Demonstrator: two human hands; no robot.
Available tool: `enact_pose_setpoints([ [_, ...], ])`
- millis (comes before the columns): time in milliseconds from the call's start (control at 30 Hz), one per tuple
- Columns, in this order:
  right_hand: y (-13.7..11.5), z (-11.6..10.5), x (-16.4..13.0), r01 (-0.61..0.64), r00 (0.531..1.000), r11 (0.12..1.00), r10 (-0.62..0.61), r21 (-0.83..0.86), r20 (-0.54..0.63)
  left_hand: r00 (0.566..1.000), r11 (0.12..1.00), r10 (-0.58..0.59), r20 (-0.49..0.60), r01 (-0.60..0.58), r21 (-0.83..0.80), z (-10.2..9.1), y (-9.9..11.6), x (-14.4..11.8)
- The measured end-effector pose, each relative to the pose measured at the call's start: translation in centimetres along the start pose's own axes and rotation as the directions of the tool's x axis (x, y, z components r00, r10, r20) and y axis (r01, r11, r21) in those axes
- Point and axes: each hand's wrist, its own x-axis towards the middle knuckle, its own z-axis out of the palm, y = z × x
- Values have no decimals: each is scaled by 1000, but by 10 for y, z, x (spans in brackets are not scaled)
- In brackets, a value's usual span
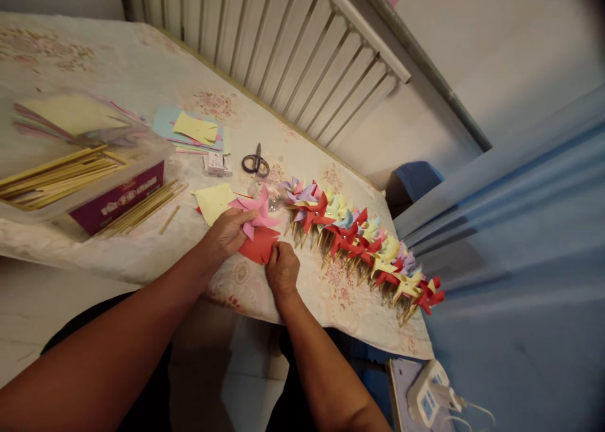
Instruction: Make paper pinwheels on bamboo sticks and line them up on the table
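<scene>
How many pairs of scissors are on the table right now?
1. The scissors lie closed on the table, beyond the person's hands, between the stack of coloured paper and the row of pinwheels. Another pair could be hidden under the papers.

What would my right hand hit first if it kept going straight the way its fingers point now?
Probably the red paper piece that the right hand already touches at its fingertips, then the pink pinwheel above it in the left hand; depth is unclear.
</scene>
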Motion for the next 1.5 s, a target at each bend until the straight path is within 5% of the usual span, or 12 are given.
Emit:
enact_pose_setpoints([
  [1500,2,2,-4,3,1000,1000,-3,19,-23,991,995,-80,107,74,65,4,-21,-11],
])
